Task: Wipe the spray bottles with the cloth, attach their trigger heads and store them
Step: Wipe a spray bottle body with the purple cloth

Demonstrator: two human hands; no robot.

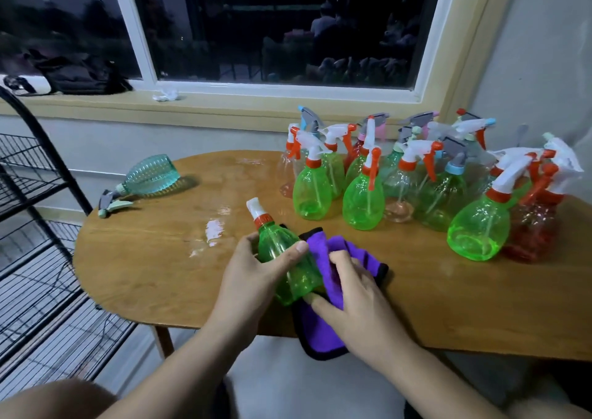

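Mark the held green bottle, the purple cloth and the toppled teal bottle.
Green translucent plastic spray bottle [296,285]: head view, mid body.
Purple cloth with black edging [320,332]: head view, lower hanging fold.
Teal ribbed plastic spray bottle [150,175]: head view, body.

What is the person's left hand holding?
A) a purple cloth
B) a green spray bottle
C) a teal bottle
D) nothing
B: the left hand grips the green spray bottle around its body, while the right hand holds the purple cloth.
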